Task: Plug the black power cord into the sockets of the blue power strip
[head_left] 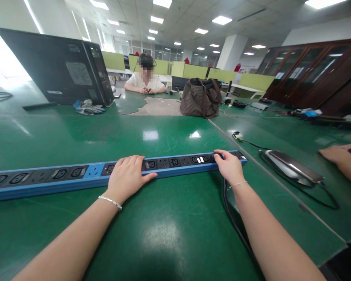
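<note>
A long blue power strip (pixel 163 162) with a row of black sockets lies across the green table. My left hand (pixel 128 171) grips it near its middle, fingers over the top and thumb along the near side. Close to the right end of the strip, my right hand (pixel 229 166) is closed on a black plug (pixel 218 155), which is at a socket. How deep the plug sits is hidden by my fingers. Its thick black cord (pixel 229 210) hangs from under my right hand and runs toward me, partly behind my forearm.
A black computer case (pixel 55 70) and gloves (pixel 87 107) are at the back left; a brown bag (pixel 200 97) stands at the back. A black power adapter (pixel 295 168) with cord lies right, near another person's hand (pixel 339 154). A person (pixel 146 80) sits opposite.
</note>
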Demonstrator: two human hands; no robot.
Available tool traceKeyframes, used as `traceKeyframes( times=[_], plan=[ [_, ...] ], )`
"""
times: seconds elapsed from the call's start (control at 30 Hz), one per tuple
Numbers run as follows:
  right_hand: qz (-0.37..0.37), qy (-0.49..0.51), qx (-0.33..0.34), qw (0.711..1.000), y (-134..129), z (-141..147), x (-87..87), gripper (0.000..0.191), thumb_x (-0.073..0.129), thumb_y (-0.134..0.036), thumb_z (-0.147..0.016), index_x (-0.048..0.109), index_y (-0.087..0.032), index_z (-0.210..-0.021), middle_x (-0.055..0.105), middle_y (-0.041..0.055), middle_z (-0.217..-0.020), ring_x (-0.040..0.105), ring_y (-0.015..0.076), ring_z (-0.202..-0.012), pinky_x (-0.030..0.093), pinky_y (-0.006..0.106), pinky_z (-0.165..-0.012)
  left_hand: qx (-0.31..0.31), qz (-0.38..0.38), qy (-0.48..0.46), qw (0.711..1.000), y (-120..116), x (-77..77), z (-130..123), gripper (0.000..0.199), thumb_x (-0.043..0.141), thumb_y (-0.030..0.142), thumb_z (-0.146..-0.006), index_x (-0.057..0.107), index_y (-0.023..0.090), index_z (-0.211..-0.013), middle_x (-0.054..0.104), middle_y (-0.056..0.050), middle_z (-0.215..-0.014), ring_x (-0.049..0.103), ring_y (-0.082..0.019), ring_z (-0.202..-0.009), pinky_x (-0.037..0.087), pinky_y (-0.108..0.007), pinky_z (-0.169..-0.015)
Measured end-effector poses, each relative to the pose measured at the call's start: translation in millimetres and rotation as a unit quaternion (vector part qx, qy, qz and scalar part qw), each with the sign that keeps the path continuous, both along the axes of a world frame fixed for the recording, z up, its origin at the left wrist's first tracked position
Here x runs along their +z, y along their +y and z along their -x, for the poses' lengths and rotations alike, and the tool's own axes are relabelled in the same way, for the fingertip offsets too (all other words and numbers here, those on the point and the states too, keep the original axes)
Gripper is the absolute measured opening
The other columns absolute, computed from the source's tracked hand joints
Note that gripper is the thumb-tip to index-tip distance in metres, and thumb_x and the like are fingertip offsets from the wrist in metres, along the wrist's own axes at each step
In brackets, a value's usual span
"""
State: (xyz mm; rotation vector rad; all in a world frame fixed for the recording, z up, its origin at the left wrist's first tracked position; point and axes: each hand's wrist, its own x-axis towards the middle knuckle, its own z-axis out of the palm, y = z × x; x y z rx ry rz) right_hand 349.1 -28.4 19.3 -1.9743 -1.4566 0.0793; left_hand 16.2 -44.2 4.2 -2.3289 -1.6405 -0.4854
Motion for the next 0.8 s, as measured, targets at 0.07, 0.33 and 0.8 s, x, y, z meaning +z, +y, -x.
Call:
traceKeyframes(
  times=[0.07, 0.33, 0.8],
  plan=[
    [-0.007, 0.016, 0.009, 1.000, 1, -1, -2.8, 0.040, 0.047, -0.041, -0.075, 0.070, -0.019, -0.099, 0.066, 0.0042, -0.073, 0.056, 0.0169, -0.063, 0.044, 0.030, -0.065, 0.000, 0.000, 0.004, 1.000, 0, -0.1, 0, 0.066, 0.041, 0.065, -0.078, 0.054, 0.012, -0.116, 0.062, -0.015, -0.108, 0.056, -0.030, -0.103, 0.037, -0.042, -0.090],
    [-0.109, 0.102, -0.025, 0.989, -6, -3, 16.8, 0.038, 0.051, -0.040, -0.073, 0.068, -0.016, -0.097, 0.061, 0.0012, -0.063, 0.052, 0.0141, -0.053, 0.042, 0.028, -0.056, 0.001, 0.000, 0.010, 1.000, 0, 0.3, 0, 0.067, 0.040, 0.066, -0.078, 0.054, 0.013, -0.116, 0.062, -0.014, -0.109, 0.056, -0.029, -0.103, 0.036, -0.041, -0.091],
    [-0.091, 0.293, 0.134, 0.942, -23, 60, 18.2, 0.038, 0.055, -0.045, -0.076, 0.061, -0.017, -0.100, 0.043, -0.0078, -0.045, 0.039, 0.0082, -0.037, 0.030, 0.021, -0.037, -0.001, 0.000, 0.001, 1.000, 1, -0.9, 0, 0.066, 0.043, 0.066, -0.077, 0.055, 0.013, -0.116, 0.063, -0.015, -0.108, 0.056, -0.030, -0.104, 0.037, -0.041, -0.091]
  ],
)
